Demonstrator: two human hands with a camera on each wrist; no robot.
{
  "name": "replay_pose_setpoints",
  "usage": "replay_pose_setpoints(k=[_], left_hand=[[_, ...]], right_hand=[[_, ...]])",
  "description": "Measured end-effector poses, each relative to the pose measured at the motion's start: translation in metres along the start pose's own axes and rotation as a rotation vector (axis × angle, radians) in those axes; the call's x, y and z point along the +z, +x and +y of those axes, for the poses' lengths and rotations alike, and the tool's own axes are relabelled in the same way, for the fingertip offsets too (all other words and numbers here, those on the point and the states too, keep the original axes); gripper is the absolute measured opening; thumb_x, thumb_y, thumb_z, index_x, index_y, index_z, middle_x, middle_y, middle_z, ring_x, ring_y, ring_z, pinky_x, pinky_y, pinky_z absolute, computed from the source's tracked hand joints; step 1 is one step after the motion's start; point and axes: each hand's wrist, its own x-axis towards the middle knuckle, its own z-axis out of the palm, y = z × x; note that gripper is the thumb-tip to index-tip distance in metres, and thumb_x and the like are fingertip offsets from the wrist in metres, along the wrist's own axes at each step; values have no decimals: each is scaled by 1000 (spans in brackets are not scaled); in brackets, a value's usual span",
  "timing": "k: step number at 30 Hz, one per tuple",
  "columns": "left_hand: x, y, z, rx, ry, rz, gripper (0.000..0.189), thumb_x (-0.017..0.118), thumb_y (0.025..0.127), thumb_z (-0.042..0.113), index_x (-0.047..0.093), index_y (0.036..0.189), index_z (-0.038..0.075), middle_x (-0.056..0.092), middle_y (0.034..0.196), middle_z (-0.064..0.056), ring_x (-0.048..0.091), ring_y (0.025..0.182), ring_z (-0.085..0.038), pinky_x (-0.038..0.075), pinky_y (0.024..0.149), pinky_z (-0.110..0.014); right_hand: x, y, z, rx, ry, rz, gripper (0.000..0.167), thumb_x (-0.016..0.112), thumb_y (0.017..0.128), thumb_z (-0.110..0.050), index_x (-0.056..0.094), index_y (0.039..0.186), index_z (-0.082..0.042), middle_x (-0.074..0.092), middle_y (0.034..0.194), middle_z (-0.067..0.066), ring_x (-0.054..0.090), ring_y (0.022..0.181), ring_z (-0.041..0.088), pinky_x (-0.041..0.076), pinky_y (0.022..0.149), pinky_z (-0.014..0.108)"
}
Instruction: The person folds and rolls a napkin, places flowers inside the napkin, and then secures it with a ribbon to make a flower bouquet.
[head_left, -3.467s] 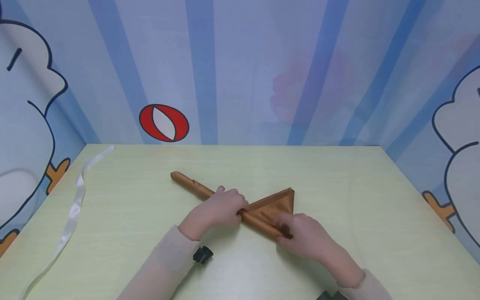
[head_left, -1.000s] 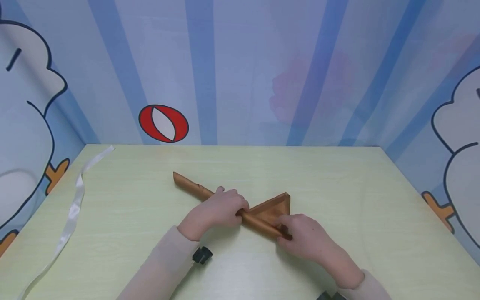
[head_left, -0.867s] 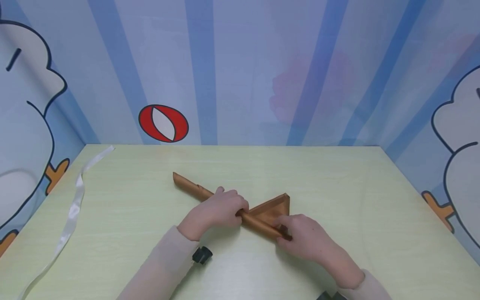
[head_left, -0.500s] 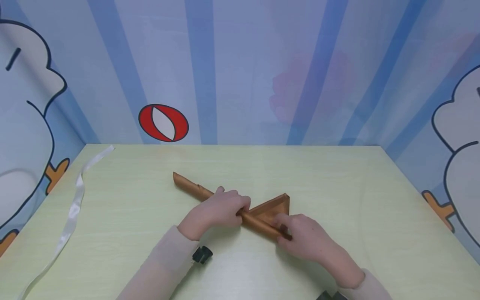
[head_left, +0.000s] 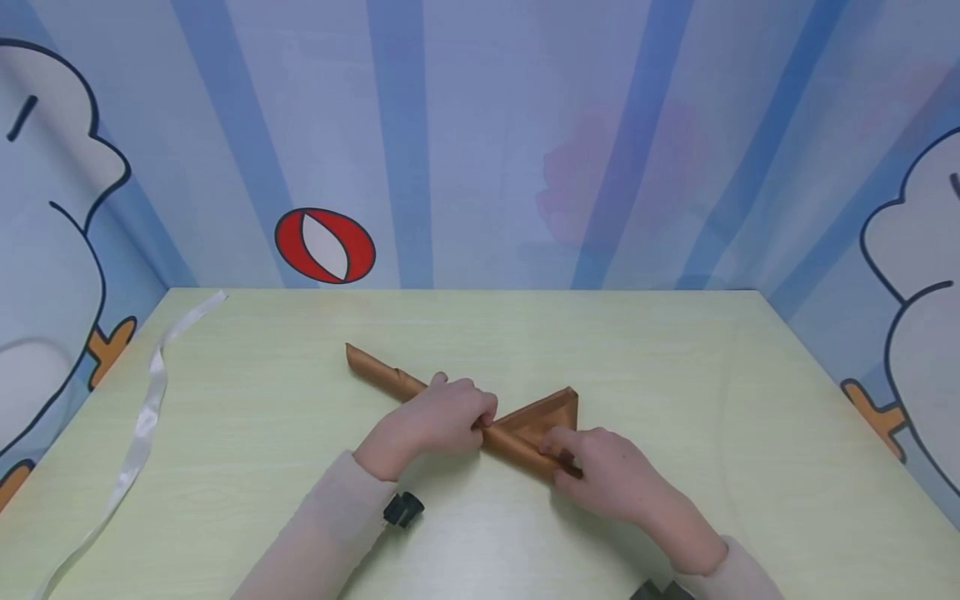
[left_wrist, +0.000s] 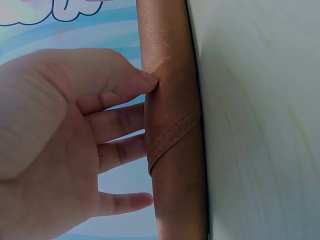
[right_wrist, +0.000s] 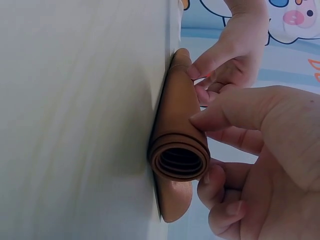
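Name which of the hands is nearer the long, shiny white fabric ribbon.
Left. The left hand grips the brown fabric roll, right of the ribbon; the right hand pinches the roll's near end, farther right.

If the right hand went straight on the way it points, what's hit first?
The brown roll, which the right hand grips. Past that, the left hand looks next in line, though depth is hard to judge.

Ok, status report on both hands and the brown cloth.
Left hand grips the rolled cloth midway; right hand pinches its near end. Triangular flap unrolled. White ribbon far left, clear of both hands.
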Motion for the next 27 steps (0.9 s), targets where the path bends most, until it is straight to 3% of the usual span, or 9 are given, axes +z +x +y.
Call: replay_pose_setpoints(k=[7,14,18,21,27], left_hand=[[0,1,0,2,-8,8,20,61,82,0,54,72,16,41,64,7,41,75,-16,25,77,-41],[0,1,0,-1,19,11,19,62,81,2,54,71,15,42,69,5,38,77,-17,23,76,-41],[0,1,1,-3,51,11,10,63,82,2,63,80,12,54,79,4,46,83,-19,30,79,-42],[0,1,2,-5,80,9,16,63,82,3,70,94,11,61,93,1,52,92,-21,36,86,-46],[1,2,3,1,132,17,23,65,82,4,72,103,12,60,99,1,51,95,-21,37,84,-43]], right_hand=[[1,1,-1,49,-30,-4,24,69,79,-9,67,103,-15,66,86,-5,50,69,6,44,62,26],[3,1,-1,38,-113,33,25,69,80,-12,69,105,-13,65,90,-3,51,74,6,45,63,27],[3,1,0,27,-129,44,25,71,80,-15,69,105,-11,61,88,-4,47,71,6,42,61,24],[3,0,0,26,-139,50,27,75,79,-17,70,104,-10,61,89,-3,47,72,6,42,61,23],[4,0,1,27,-165,65,33,81,75,-18,70,104,-9,62,93,1,50,78,8,44,64,25]])
